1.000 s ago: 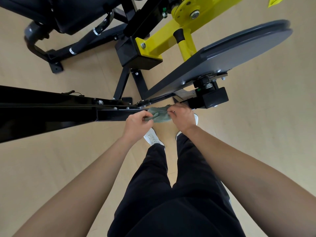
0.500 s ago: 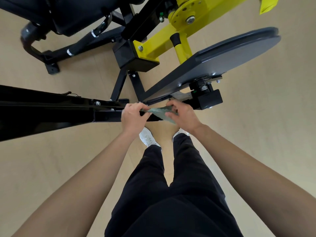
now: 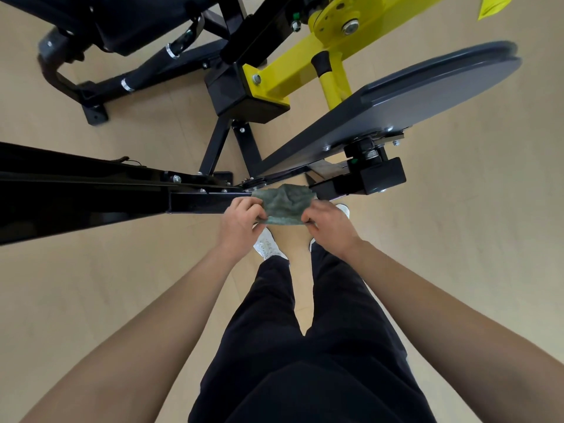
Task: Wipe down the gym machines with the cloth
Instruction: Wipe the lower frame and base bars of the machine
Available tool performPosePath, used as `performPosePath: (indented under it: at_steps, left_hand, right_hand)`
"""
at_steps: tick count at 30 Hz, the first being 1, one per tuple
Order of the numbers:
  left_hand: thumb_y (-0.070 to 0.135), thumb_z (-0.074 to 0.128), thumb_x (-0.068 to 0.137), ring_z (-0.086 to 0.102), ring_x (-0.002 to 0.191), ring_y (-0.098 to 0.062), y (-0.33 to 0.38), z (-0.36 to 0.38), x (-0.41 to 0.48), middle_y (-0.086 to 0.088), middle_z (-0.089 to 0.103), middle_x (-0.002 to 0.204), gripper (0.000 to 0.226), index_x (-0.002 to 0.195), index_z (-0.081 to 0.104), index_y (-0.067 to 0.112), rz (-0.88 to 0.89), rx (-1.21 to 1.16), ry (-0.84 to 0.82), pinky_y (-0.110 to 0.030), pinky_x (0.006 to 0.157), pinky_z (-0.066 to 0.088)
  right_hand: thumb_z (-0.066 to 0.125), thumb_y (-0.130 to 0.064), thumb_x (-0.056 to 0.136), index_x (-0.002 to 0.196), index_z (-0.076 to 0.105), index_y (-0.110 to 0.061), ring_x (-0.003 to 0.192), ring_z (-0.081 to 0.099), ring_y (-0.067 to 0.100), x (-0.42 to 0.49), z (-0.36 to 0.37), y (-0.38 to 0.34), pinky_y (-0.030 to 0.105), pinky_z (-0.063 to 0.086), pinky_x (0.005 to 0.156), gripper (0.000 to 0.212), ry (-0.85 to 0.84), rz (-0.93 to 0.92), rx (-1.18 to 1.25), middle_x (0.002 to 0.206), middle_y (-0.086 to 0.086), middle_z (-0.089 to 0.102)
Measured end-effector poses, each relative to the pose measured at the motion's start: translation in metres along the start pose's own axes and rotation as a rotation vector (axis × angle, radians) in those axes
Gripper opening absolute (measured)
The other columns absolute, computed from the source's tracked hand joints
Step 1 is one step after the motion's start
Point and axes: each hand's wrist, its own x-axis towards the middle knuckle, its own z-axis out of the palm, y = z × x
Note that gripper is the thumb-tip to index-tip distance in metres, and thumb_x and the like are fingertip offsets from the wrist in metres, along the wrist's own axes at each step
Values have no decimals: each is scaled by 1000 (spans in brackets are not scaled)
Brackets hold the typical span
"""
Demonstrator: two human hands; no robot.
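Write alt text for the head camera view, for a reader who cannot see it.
Seen from above, a person's left hand and right hand each pinch an end of a green cloth, spread between them beside a black machine bar. Beyond stand a grey oval platform and a yellow arm; black trousers and white shoes show below.

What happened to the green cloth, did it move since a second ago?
No. The cloth is still at the end of the black beam; the left hand and right hand have only spread it wider.
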Motion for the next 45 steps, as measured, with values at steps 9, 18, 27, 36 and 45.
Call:
performPosePath:
  at_steps: [9, 18, 27, 36, 45]
  left_hand:
    - [29, 79, 80, 63, 97, -28, -12, 4, 3, -2, 72, 101, 19, 75, 72, 12, -70, 139, 137, -41, 74, 51]
    - [15, 87, 73, 65, 104, -35, -11, 3, 25, -10, 72, 113, 41, 111, 73, 6, 78, 152, 26, -45, 90, 53]
    - [16, 81, 81, 65, 111, -36, 36, 26, 54, -10, 72, 122, 42, 122, 72, 11, 95, 46, -134, -46, 97, 49]
    - [20, 68, 94, 60, 118, -26, 49, 25, 74, -2, 68, 129, 42, 135, 65, 21, 20, -117, -150, -41, 100, 49]
    - [24, 70, 95, 64, 119, -17, 78, 42, 133, 2, 69, 131, 36, 131, 68, 21, -60, -203, -418, -31, 103, 47]
  right_hand:
    - [72, 0, 81, 103, 71, 1, 104, 58, 37, 32, 20, -11, 42, 54, 90, 22, 158, -32, -53, 107, 15, 65]
    - [65, -31, 92, 142, 48, -14, 130, 44, 26, 62, 34, -6, 36, 33, 112, 55, -128, -40, -335, 137, 4, 54]
    - [66, 1, 86, 147, 47, -4, 144, 37, 35, 3, 24, 28, 46, 35, 118, 64, 158, 147, -335, 150, 16, 47]
    - [73, -26, 92, 121, 61, -20, 97, 68, 18, 6, 37, -10, 36, 59, 86, 32, 441, 1109, 1203, 117, 3, 69]
    - [70, -10, 94, 125, 63, -8, 102, 72, 28, 30, 21, 16, 41, 63, 77, 32, 647, 1262, 1872, 117, 12, 72]
